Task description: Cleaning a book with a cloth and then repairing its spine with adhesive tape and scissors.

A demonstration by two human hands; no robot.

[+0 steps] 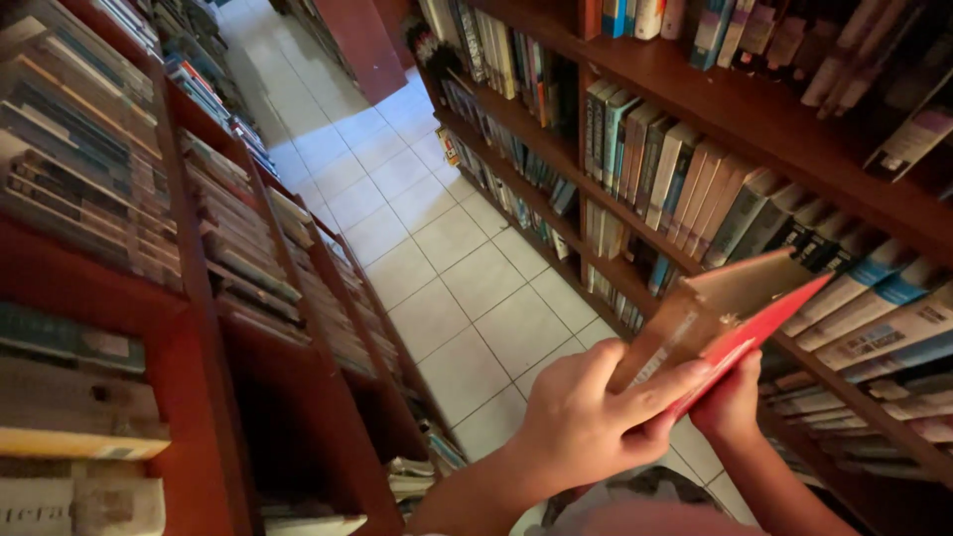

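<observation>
Both hands clasp a red book: left hand [586, 417] wrapped over its near cover, right hand [730, 397] pinching underneath. The book [735, 313] hangs open at four o'clock, beside the right shelf [754, 124]. Such a loose spread could let it slip onto the floor [447, 268].

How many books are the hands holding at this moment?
1. A red-covered book is held by both hands in front of the right-hand bookshelf: the left hand grips its near side, the right hand supports it from below. No second book shows behind it.
</observation>
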